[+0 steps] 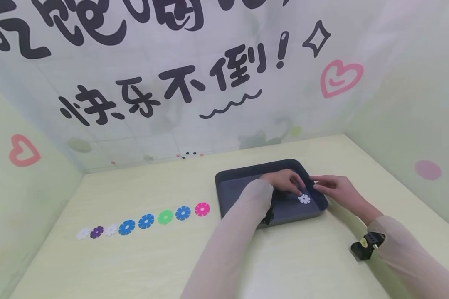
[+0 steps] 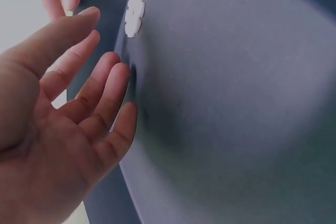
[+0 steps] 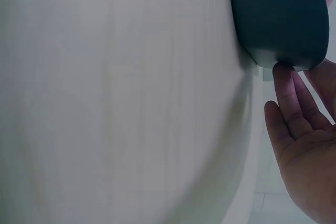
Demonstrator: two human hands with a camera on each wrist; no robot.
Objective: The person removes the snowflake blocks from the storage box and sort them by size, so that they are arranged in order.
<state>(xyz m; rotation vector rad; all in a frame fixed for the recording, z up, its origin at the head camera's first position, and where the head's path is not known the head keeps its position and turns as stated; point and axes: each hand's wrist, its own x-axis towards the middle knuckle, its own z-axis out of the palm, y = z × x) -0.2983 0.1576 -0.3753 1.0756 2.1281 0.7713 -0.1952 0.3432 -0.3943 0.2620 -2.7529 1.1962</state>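
Note:
A dark rectangular tray [image 1: 247, 169] stands on the table, and a white notched plastic disc [image 1: 304, 199] lies inside it near the right end. Reaching into the tray, my left hand [image 1: 284, 181] is beside that disc. The left wrist view shows its fingers loosely bent, with nothing between them and a gap to the white disc [image 2: 135, 13]. At the tray's right end, my right hand [image 1: 338, 190] pinches the rim between thumb and fingers. In the right wrist view, fingertips of the right hand [image 3: 310, 140] touch the tray's outer wall [image 3: 281, 19].
Left of the tray, a row of notched discs runs across the pale table [image 1: 153, 261]: white [image 1: 84, 233], purple [image 1: 96, 232], white, several blue, green [image 1: 165, 216] and pink [image 1: 202, 209]. Printed walls [image 1: 164, 137] enclose the table's back and sides.

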